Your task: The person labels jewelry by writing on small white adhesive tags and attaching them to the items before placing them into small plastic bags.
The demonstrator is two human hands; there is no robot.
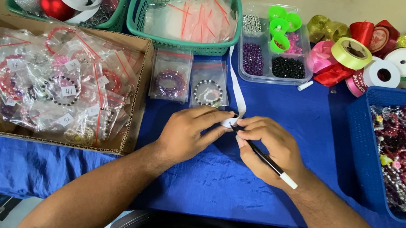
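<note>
My left hand (191, 131) pinches the end of a white paper strip (236, 91) that runs from the green basket down to my fingers on the blue cloth. My right hand (265, 147) holds a black pen (268, 163) with a white end, its tip pressed to the strip's end between both hands. Just beyond my hands lie two small clear zip bags, one with a purple bead bracelet (170, 82) and one with a black and white bracelet (208, 92).
A cardboard box (137, 100) of bagged, labelled bracelets sits at left. Behind are a green basket (140, 14) of empty zip bags, another basket with white tape and baubles (53, 3), a clear bead tray (272, 60) and ribbon spools (352, 52). A blue crate (361, 140) of bead strands stands right.
</note>
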